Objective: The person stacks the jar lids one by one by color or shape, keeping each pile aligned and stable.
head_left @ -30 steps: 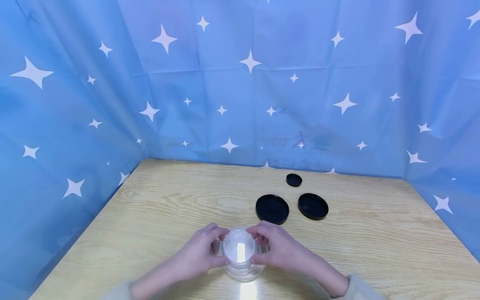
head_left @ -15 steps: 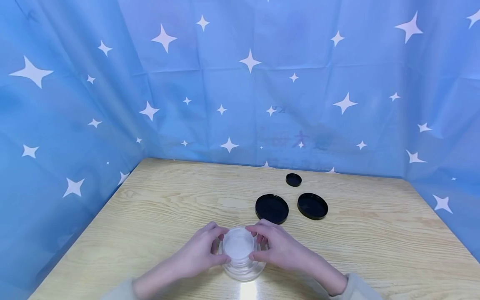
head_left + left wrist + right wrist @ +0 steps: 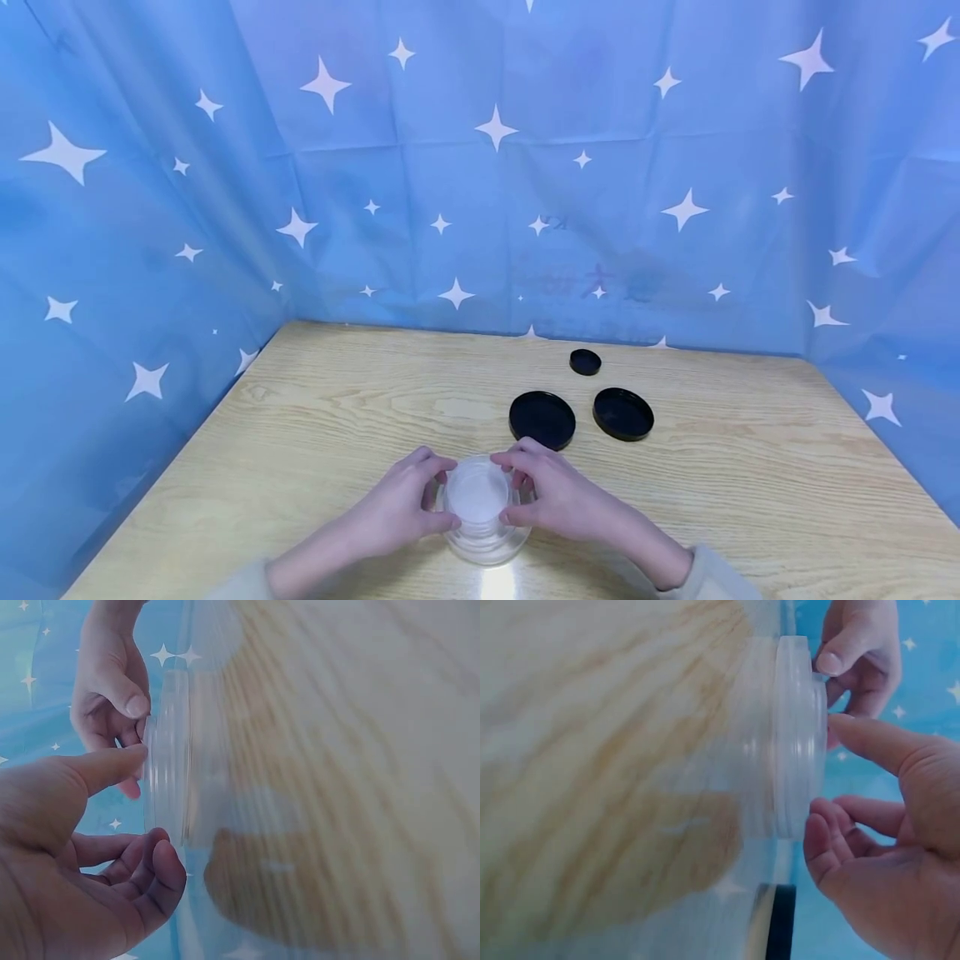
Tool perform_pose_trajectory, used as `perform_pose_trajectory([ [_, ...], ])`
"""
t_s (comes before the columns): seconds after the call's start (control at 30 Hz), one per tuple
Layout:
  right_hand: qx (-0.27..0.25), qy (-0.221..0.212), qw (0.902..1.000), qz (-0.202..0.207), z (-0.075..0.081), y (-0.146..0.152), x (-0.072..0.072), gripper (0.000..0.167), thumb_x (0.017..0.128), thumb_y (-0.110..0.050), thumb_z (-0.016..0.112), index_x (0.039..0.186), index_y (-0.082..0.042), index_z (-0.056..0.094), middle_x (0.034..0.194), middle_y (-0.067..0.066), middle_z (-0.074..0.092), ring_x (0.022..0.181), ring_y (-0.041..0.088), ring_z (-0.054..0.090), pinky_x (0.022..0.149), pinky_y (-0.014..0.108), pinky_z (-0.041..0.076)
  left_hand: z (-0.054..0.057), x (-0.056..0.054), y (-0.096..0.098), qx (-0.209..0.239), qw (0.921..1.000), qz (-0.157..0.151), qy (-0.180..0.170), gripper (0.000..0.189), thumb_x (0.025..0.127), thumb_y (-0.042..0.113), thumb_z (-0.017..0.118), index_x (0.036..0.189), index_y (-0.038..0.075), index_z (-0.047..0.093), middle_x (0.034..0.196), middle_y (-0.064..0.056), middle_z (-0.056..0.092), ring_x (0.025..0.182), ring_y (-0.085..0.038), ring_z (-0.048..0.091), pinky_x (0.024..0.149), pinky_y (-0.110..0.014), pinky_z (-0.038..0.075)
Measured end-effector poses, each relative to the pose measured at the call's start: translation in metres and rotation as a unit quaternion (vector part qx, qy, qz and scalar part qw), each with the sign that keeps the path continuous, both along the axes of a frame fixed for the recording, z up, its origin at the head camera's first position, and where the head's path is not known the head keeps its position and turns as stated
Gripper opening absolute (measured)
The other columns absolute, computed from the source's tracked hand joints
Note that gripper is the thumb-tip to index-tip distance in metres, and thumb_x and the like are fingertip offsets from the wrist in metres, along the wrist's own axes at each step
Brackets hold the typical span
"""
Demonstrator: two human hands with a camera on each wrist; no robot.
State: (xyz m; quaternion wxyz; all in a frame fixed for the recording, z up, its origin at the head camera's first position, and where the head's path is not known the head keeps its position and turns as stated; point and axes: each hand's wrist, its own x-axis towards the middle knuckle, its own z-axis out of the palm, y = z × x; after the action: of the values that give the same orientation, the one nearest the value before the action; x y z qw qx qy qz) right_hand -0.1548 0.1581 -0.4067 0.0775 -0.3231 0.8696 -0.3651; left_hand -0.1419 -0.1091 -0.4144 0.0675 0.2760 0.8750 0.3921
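Note:
A low stack of clear round plastic containers [image 3: 478,493] stands on the table, its narrower top piece resting on a wider base [image 3: 486,556]. My left hand [image 3: 408,507] grips the left side of the top piece between thumb and fingers. From the right, my right hand [image 3: 558,500] grips the same piece in a mirrored way. Seen edge-on in the left wrist view, the clear containers [image 3: 171,765] show ridged rims, with the thumb touching the narrower part. In the right wrist view the fingertips [image 3: 819,825] sit right at the containers' edge.
Beyond the right hand lie two wide black round lids [image 3: 542,421], [image 3: 623,414] with raised rims. A smaller black lid [image 3: 585,362] lies farther back. The wooden table [image 3: 337,392] meets a blue star-patterned curtain [image 3: 420,183] at its back and sides.
Both hands keep their hold on the top piece in nearly the same place. The bright glare on its top surface has gone, and the head view has shifted slightly.

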Motion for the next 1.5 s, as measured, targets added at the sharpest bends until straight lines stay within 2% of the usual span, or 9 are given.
perform_pose_trajectory([
  [0.2, -0.016, -0.009, 0.9998, -0.012, 0.009, 0.013, -0.001, 0.056, 0.086, -0.017, 0.083, 0.135, 0.001, 0.062, 0.117, 0.006, 0.058, 0.094, 0.015, 0.061, 0.08, 0.029, 0.056, 0.011, -0.006, 0.0, 0.005, 0.9995, 0.01, 0.028, 0.062, 0.08, 0.02, 0.088, 0.13, -0.005, 0.061, 0.107, -0.007, 0.058, 0.068, -0.004, 0.051, 0.058, -0.024, 0.048],
  [0.3, -0.025, 0.012, 0.9992, -0.027, 0.016, 0.025, -0.007, 0.055, 0.086, -0.013, 0.083, 0.135, 0.001, 0.061, 0.12, 0.01, 0.06, 0.095, 0.019, 0.063, 0.082, 0.031, 0.056, 0.019, -0.015, 0.0, 0.009, 0.9989, 0.013, 0.043, 0.059, 0.08, 0.018, 0.088, 0.13, -0.002, 0.062, 0.108, -0.009, 0.059, 0.069, -0.005, 0.053, 0.061, -0.025, 0.049],
  [0.5, -0.033, 0.065, 0.9938, -0.085, 0.033, 0.053, -0.021, 0.058, 0.084, -0.014, 0.086, 0.136, -0.003, 0.062, 0.116, 0.008, 0.063, 0.094, 0.021, 0.064, 0.08, 0.032, 0.058, 0.03, -0.043, 0.001, 0.033, 0.9979, 0.009, 0.055, 0.059, 0.081, 0.014, 0.087, 0.132, 0.001, 0.061, 0.11, -0.008, 0.058, 0.075, -0.01, 0.058, 0.065, -0.026, 0.052],
  [0.7, -0.065, 0.033, 0.9891, -0.128, 0.038, 0.076, -0.036, 0.068, 0.086, -0.013, 0.084, 0.146, -0.004, 0.053, 0.128, 0.013, 0.06, 0.099, 0.033, 0.064, 0.08, 0.034, 0.056, 0.038, -0.077, 0.013, 0.068, 0.9963, -0.013, 0.051, 0.071, 0.083, 0.012, 0.086, 0.144, 0.001, 0.051, 0.115, -0.011, 0.056, 0.078, -0.013, 0.06, 0.065, -0.028, 0.054],
  [0.83, -0.081, 0.014, 0.9856, -0.147, 0.028, 0.085, -0.047, 0.079, 0.084, -0.009, 0.085, 0.152, -0.003, 0.046, 0.134, 0.021, 0.056, 0.1, 0.036, 0.063, 0.082, 0.036, 0.057, 0.036, -0.098, 0.028, 0.063, 0.9976, -0.013, 0.025, 0.081, 0.083, 0.014, 0.086, 0.151, 0.003, 0.043, 0.121, -0.013, 0.054, 0.076, -0.015, 0.059, 0.066, -0.029, 0.054],
  [1.03, -0.06, -0.026, 0.9851, -0.159, 0.008, 0.085, -0.054, 0.092, 0.082, -0.017, 0.088, 0.156, 0.0, 0.036, 0.144, 0.026, 0.047, 0.099, 0.028, 0.061, 0.077, 0.031, 0.054, 0.019, -0.121, 0.046, 0.053, 0.9971, -0.027, -0.049, 0.099, 0.082, 0.017, 0.088, 0.158, 0.002, 0.026, 0.134, -0.024, 0.047, 0.074, -0.016, 0.056, 0.067, -0.03, 0.052],
  [1.17, -0.02, -0.022, 0.9857, -0.166, -0.003, 0.082, -0.056, 0.099, 0.077, -0.02, 0.091, 0.154, 0.006, 0.035, 0.142, 0.026, 0.049, 0.09, 0.019, 0.061, 0.075, 0.032, 0.053, 0.01, -0.128, 0.053, 0.038, 0.9923, -0.059, -0.102, 0.106, 0.082, 0.019, 0.088, 0.161, 0.004, 0.019, 0.139, -0.024, 0.043, 0.073, -0.018, 0.058, 0.065, -0.033, 0.055],
  [1.3, 0.016, -0.006, 0.9839, -0.178, -0.011, 0.078, -0.057, 0.1, 0.074, -0.025, 0.093, 0.152, 0.008, 0.039, 0.135, 0.023, 0.054, 0.084, 0.014, 0.06, 0.074, 0.034, 0.052, 0.006, -0.131, 0.058, 0.039, 0.9835, -0.08, -0.158, 0.102, 0.082, 0.017, 0.088, 0.159, 0.005, 0.022, 0.135, -0.022, 0.045, 0.066, -0.019, 0.058, 0.058, -0.037, 0.058],
  [1.5, 0.031, 0.009, 0.9805, -0.194, -0.013, 0.076, -0.059, 0.097, 0.072, -0.026, 0.095, 0.148, 0.007, 0.045, 0.127, 0.019, 0.057, 0.083, 0.013, 0.059, 0.074, 0.035, 0.052, 0.001, -0.135, 0.065, 0.029, 0.9816, -0.082, -0.17, 0.089, 0.083, 0.012, 0.086, 0.154, 0.004, 0.034, 0.126, -0.016, 0.049, 0.063, -0.016, 0.054, 0.056, -0.033, 0.057],
])
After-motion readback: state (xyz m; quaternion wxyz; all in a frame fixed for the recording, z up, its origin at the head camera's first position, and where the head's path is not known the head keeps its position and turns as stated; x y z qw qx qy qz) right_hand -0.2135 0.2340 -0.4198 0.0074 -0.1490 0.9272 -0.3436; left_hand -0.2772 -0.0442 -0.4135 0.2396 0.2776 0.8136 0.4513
